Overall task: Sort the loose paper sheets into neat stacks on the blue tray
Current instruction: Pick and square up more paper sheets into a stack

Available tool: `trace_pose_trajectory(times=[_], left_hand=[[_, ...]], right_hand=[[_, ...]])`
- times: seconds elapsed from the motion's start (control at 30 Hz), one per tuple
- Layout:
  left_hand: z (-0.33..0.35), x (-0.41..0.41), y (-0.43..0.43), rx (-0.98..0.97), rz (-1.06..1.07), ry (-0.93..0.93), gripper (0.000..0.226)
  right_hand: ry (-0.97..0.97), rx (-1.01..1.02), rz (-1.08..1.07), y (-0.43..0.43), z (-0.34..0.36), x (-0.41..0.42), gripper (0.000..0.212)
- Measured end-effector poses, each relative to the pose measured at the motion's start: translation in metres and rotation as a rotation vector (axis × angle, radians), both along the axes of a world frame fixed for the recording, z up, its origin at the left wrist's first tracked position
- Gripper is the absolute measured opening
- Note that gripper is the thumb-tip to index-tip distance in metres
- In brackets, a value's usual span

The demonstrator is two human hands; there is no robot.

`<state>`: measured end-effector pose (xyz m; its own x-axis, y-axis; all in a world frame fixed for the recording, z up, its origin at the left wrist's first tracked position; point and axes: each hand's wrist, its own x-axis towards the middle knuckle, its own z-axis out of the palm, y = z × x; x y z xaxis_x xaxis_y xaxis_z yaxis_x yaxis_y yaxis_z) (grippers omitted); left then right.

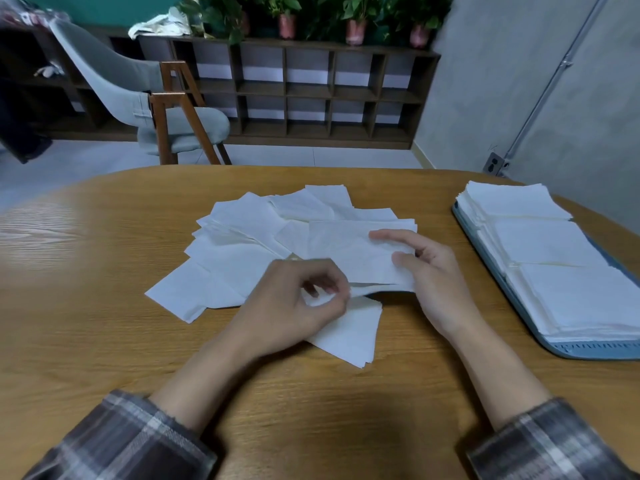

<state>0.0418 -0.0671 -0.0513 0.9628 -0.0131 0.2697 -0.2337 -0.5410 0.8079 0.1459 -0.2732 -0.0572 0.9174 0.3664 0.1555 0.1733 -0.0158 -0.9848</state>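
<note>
While left hand pinches near corner of 1 sheet & right hand grips its right edge, it lies atop loose sheets mid surface; blue tray w/ 3 stacks at right.

left hand: back up, fingers curled in, thumb and forefinger pinching the near edge of a sheet. right hand: palm facing left, forefinger stretched along the sheet's top, thumb pressing its right edge, other fingers loosely bent. both forearms bare, angled inward, plaid sleeves pushed up.
</note>
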Motion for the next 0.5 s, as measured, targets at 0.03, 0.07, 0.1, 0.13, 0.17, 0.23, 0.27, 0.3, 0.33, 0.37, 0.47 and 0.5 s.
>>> trace_pose_trajectory(times=[0.03,0.07,0.1,0.13,0.17,0.23,0.27,0.3,0.33,0.37,0.47,0.5], left_hand=[[0.002,0.001,0.002,-0.094,0.026,0.004,0.013],[0.005,0.002,0.003,-0.173,0.049,0.005,0.013],[0.006,0.003,0.005,-0.226,0.072,0.007,0.014],[0.006,0.005,0.006,-0.265,0.099,0.015,0.016],[0.006,0.005,0.006,-0.301,0.133,0.026,0.018],[0.005,0.007,0.007,-0.354,0.201,0.041,0.019],[0.005,0.008,0.007,-0.366,0.228,0.038,0.017],[0.005,0.008,0.007,-0.374,0.247,0.036,0.014],[0.006,0.008,0.006,-0.371,0.258,0.031,0.009],[0.007,0.008,0.006,-0.354,0.26,0.026,0.006],[0.005,0.009,0.007,-0.322,0.256,0.004,0.021],[0.004,0.009,0.008,-0.322,0.265,-0.008,0.022]], right_hand=[[0.011,0.031,0.02,0.0,0.001,0.0,0.049],[0.024,0.07,0.047,0.0,0.002,0.0,0.044],[0.06,0.118,0.081,0.001,0.004,-0.001,0.04],[0.102,0.16,0.119,0.001,0.005,-0.003,0.039],[0.122,0.174,0.151,0.002,0.007,-0.006,0.039],[0.049,0.073,0.139,0.004,0.006,-0.01,0.029],[-0.009,0.006,0.109,0.004,0.004,-0.011,0.017],[-0.046,-0.032,0.081,0.005,0.002,-0.012,0.012],[-0.072,-0.052,0.055,0.005,0.0,-0.011,0.016],[-0.07,-0.05,0.041,0.006,0.0,-0.011,0.02],[-0.056,-0.024,0.067,0.007,0.003,-0.015,0.021],[-0.059,-0.016,0.081,0.009,0.005,-0.016,0.023]])
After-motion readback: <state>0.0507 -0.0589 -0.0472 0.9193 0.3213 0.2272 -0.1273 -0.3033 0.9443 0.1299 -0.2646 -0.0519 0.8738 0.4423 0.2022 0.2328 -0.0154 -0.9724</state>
